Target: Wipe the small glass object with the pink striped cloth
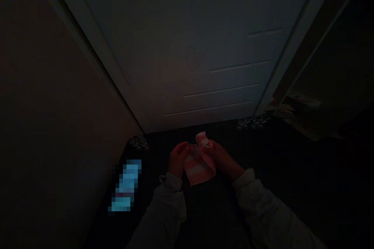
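Observation:
In the dim light, a pink and white striped cloth (200, 169) hangs between my hands over the dark surface. My left hand (177, 159) is closed on a small clear, shiny object (193, 148) whose kind I cannot make out. My right hand (220, 157) is closed round the cloth, with a bunched corner standing up above the fingers. The cloth lies against the right side of the clear object and hides part of it.
Small round, shiny pieces (138, 141) stand clustered at the left by the wall, and another cluster (253, 121) at the right back. A glowing, pixelated screen (125, 186) lies on the left. A white panel (163, 46) with heart patterns rises behind. Pale items (304, 101) sit far right.

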{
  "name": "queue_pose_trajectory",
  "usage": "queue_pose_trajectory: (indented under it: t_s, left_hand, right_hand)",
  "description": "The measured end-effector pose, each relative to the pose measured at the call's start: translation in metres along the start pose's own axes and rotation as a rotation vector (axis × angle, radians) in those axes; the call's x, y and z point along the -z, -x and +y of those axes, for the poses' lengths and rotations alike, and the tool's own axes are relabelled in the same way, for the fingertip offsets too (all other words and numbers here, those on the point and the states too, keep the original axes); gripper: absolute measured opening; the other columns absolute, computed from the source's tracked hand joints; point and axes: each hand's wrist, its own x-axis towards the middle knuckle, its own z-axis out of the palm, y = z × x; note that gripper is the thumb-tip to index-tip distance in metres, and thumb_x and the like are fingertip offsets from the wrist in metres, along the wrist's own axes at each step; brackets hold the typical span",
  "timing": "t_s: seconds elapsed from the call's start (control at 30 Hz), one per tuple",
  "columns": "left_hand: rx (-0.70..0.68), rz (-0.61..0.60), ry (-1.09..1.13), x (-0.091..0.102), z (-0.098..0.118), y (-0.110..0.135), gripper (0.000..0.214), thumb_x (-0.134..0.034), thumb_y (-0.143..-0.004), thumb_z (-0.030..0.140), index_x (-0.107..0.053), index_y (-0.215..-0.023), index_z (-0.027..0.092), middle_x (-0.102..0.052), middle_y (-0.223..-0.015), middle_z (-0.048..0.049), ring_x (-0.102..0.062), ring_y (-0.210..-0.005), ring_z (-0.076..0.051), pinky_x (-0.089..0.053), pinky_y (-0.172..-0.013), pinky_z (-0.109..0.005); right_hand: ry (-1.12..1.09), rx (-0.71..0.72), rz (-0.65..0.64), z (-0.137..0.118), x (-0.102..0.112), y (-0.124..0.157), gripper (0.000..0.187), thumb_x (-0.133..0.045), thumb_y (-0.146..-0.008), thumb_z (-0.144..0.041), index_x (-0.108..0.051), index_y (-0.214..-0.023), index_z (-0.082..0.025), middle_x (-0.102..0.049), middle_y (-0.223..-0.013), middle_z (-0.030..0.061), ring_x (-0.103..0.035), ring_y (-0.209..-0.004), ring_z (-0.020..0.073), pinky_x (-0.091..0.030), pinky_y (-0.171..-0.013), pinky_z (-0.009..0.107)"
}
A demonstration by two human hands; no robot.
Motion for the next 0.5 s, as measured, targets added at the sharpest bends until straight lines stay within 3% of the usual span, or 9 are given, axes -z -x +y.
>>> queue_pose_trajectory:
  t_s: [0.27, 0.5]
  left_hand:
    - [0.005, 0.107, -0.022, -0.002, -0.002, -0.001, 0.039, -0.066, -0.060, 0.027, -0.052, -0.095, 0.016, -0.057, -0.097, -0.0086, -0.056, -0.085, -0.017, -0.044, -0.075, -0.031]
    - [-0.038, 0.199, -0.250, -0.008, 0.008, 0.006, 0.027, -0.066, -0.057, 0.034, -0.051, -0.068, 0.015, -0.052, -0.061, 0.0032, -0.051, -0.058, -0.010, -0.041, -0.055, -0.022]
  right_hand:
    - [0.186, 0.068, 0.021, 0.005, 0.002, 0.000, 0.024, -0.062, -0.063, -0.027, -0.053, -0.084, -0.019, -0.057, -0.079, -0.0006, -0.052, -0.071, 0.0135, -0.040, -0.066, 0.027]
    - [0.366, 0.157, 0.078, -0.002, -0.007, 0.005, 0.013, -0.057, -0.066, -0.026, -0.051, -0.074, -0.019, -0.051, -0.069, -0.0031, -0.047, -0.063, 0.0110, -0.037, -0.057, 0.023]
